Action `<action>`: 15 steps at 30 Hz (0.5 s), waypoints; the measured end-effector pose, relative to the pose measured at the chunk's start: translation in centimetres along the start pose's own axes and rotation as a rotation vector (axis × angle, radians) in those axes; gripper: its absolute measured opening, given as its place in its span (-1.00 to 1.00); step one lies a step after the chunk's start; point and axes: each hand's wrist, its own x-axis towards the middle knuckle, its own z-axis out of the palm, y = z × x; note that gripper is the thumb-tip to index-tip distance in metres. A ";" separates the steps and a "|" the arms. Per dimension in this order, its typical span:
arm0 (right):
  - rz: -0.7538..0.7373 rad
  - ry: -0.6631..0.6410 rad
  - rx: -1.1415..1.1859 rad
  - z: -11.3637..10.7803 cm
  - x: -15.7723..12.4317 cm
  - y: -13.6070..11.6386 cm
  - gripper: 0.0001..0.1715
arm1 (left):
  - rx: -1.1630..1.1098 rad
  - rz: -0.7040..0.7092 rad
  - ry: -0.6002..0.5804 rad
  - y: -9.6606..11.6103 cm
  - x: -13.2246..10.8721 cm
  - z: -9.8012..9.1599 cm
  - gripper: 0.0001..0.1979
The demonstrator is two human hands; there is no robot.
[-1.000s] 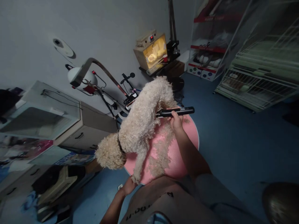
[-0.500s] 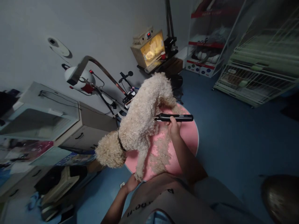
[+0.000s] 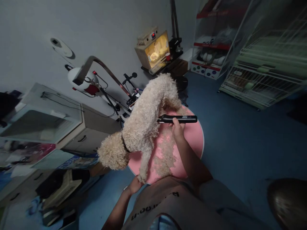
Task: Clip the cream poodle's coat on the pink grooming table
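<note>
Where a black clipper [image 3: 183,119] meets the dog [image 3: 148,115], the right hand [image 3: 178,130] holds on

As it stands across the round pink bench [image 3: 196,137], the curly cream-coloured dog hides the far part of that surface, its head [image 3: 114,151] reaching past the rim at the left of the view; the clipper lies crosswise in the right hand, whose fingers [image 3: 176,122] are closed around its middle, the handle end pointing away from the dog and the blade end at the fur of the near side; the left hand [image 3: 135,186] is low by the near rim, its fingers against a front paw [image 3: 143,178], which partly covers them, so I cannot tell whether they wrap around it.

Farther off, a wire cage [image 3: 261,83] stands on the right, well apart from the bench; a grey cabinet [image 3: 96,123] is on the left, beyond the dog's head; the person's garment [image 3: 165,199] hides part of the bench's near edge, and the right forearm [image 3: 193,156] crosses above it; a bent metal arm [image 3: 105,68] rises behind the dog; a lit box [image 3: 155,52] sits past the hindquarters; loose fur [image 3: 165,159] lies between dog and forearm; a dark collar [image 3: 124,142] circles the neck.
</note>
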 end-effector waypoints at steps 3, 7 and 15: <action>-0.024 -0.039 -0.043 1.6 -0.7 -0.1 -0.73 | -0.008 0.025 -0.008 -0.1 0.0 0.1 -0.73; 0.040 -0.206 -0.169 1.9 -2.2 2.1 -0.77 | 0.000 0.070 -0.006 -0.8 0.0 0.2 -0.70; 0.069 0.092 -0.027 0.4 -2.9 0.6 -0.71 | -0.023 0.068 -0.003 -0.3 -0.4 -0.1 -0.69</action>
